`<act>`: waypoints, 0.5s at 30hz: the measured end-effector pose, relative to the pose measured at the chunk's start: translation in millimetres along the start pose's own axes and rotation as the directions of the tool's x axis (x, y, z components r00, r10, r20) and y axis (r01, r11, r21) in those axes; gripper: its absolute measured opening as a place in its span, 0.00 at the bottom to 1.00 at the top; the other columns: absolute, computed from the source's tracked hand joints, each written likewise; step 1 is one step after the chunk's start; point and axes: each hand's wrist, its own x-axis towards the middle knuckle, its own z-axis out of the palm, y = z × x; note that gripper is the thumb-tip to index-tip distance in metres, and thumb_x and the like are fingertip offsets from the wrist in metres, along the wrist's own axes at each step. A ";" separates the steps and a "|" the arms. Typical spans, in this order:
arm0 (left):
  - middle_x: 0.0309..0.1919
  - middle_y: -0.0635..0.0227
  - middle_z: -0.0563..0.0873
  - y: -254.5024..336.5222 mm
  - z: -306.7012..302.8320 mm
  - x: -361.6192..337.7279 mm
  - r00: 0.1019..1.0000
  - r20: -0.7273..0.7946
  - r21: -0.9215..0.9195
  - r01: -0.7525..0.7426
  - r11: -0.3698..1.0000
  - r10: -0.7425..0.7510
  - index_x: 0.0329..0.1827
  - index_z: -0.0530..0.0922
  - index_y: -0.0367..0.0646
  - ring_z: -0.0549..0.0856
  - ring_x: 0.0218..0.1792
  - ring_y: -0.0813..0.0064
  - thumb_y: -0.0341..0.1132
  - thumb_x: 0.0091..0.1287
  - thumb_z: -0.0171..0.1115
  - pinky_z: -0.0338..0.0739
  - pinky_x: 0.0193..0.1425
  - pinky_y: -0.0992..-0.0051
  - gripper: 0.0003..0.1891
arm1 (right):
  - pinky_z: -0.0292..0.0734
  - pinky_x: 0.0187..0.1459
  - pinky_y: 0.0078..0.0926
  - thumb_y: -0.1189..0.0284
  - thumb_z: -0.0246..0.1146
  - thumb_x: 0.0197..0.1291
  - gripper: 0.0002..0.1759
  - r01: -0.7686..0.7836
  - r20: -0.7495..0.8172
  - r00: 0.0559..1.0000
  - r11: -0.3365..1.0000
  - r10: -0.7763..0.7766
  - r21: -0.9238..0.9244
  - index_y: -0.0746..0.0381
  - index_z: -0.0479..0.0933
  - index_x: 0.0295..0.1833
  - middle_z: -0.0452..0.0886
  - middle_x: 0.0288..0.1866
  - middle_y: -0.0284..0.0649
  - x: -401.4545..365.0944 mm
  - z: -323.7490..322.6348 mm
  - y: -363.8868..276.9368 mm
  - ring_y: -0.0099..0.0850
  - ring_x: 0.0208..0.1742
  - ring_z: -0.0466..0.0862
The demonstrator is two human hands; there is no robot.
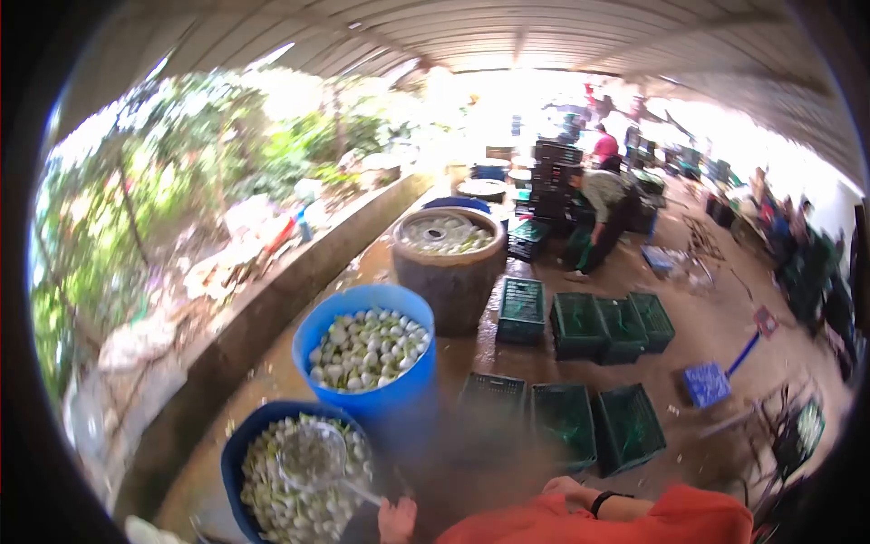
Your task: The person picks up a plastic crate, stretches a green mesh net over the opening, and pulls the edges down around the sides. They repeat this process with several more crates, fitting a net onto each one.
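My left hand (pixel 397 520) is closed around the handle of a round wire skimmer (pixel 311 456), low in the view. The skimmer's basket rests over a dark blue tub (pixel 233 480), among small round pale vegetables (pixel 281 508) with green parts. Nearer the middle, my right hand (pixel 567 490) appears curled in front of my red clothing, a black band on its wrist. Whether it grips anything is hidden. Past the tub stands a bright blue barrel (pixel 362 396) filled with similar vegetables (pixel 370 349).
Behind the barrel is a large brown vat (pixel 449 290). Several green crates (pixel 562 422) sit on the wet floor. A person (pixel 603 208) bends near stacked black crates (pixel 555 172). A blue dustpan (pixel 707 385) lies right; a low wall (pixel 263 326) runs along the left.
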 end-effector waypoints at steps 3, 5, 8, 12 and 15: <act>0.63 0.56 0.65 -11.7 53.2 -20.2 0.965 -0.210 0.009 -0.158 0.987 0.156 0.59 0.62 0.32 0.66 0.63 0.60 0.48 0.65 0.57 0.69 0.61 0.62 0.30 | 0.76 0.37 0.23 0.66 0.67 0.50 0.15 0.081 -0.025 0.996 0.995 -0.082 -0.059 0.66 0.81 0.40 0.83 0.34 0.36 -25.3 -8.0 -9.1 0.22 0.32 0.80; 0.58 0.56 0.68 -16.9 53.9 -14.4 0.943 -0.289 -0.004 -0.171 0.985 0.162 0.52 0.66 0.38 0.71 0.57 0.62 0.50 0.64 0.58 0.71 0.59 0.61 0.25 | 0.76 0.37 0.23 0.66 0.67 0.50 0.15 0.170 0.009 0.985 0.971 -0.171 -0.170 0.65 0.81 0.40 0.83 0.34 0.36 -23.2 -10.1 18.3 0.23 0.32 0.80; 0.46 0.59 0.76 -6.6 43.9 -4.6 0.924 -0.341 -0.091 -0.215 0.972 0.173 0.48 0.68 0.41 0.77 0.47 0.64 0.51 0.62 0.59 0.75 0.53 0.62 0.23 | 0.75 0.41 0.26 0.65 0.66 0.50 0.15 0.220 0.054 0.975 0.918 -0.214 -0.329 0.64 0.80 0.39 0.83 0.36 0.38 -11.6 -7.6 51.9 0.28 0.37 0.80; 0.30 0.65 0.80 20.2 22.3 -19.8 0.864 -0.466 -0.195 -0.308 0.931 0.188 0.42 0.71 0.44 0.81 0.31 0.68 0.53 0.61 0.60 0.80 0.40 0.69 0.21 | 0.75 0.45 0.28 0.64 0.66 0.51 0.15 0.262 0.152 0.962 0.929 -0.229 -0.263 0.63 0.79 0.42 0.82 0.39 0.39 18.3 -8.0 92.7 0.32 0.42 0.81; 0.22 0.69 0.79 52.3 -12.1 -29.4 0.892 -0.385 -0.015 -0.264 0.964 0.238 0.33 0.71 0.41 0.79 0.21 0.73 0.53 0.58 0.62 0.79 0.29 0.73 0.22 | 0.75 0.46 0.26 0.63 0.66 0.52 0.18 0.132 0.171 0.981 0.959 -0.091 -0.252 0.61 0.79 0.46 0.83 0.42 0.40 -6.4 3.6 4.4 0.31 0.43 0.81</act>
